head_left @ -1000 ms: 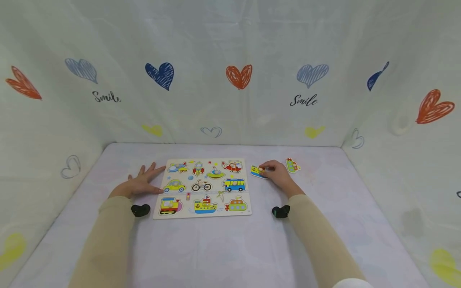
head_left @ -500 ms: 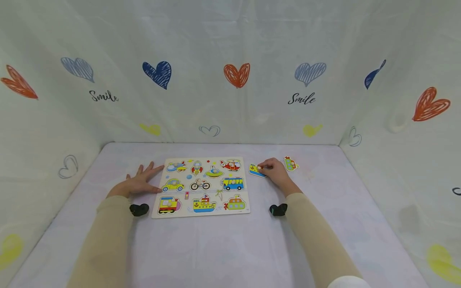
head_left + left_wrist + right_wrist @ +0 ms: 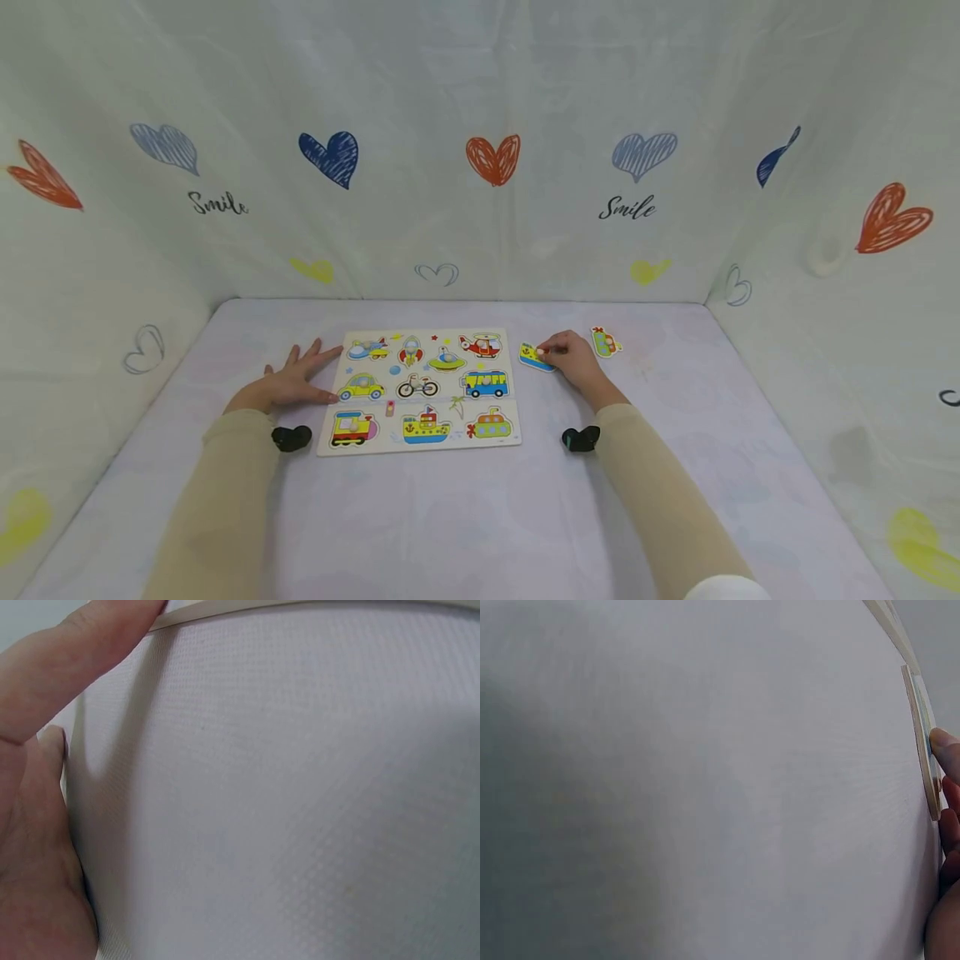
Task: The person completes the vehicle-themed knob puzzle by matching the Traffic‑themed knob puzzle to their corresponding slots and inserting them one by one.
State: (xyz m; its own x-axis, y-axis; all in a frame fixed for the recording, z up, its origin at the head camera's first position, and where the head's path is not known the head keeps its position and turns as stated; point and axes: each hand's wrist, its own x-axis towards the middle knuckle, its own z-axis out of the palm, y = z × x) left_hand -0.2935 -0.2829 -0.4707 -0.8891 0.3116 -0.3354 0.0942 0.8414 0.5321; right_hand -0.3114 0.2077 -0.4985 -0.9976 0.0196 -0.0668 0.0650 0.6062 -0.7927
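A wooden peg puzzle board (image 3: 450, 388) with colourful vehicle pictures lies flat on the table. My left hand (image 3: 287, 385) is spread along the board's left side, fingertips and thumb at its edge; in the left wrist view the thumb (image 3: 82, 652) reaches the board's rim (image 3: 300, 604). Just right of the board, my right hand (image 3: 576, 362) pinches the knob of a yellow and blue boat puzzle piece (image 3: 529, 357). The right wrist view shows this piece edge-on (image 3: 922, 742), with the right hand's thumb (image 3: 943, 746) over its face.
A green and orange submarine puzzle piece (image 3: 604, 342) lies on the table (image 3: 465, 525) beyond the right hand. Black wrist cameras sit at the left wrist (image 3: 292, 438) and right wrist (image 3: 581, 439). A white curtain (image 3: 420, 83) printed with hearts surrounds the table's back and sides.
The head view has shifted slightly. Both hands, the board and the boat piece keep practically the same places.
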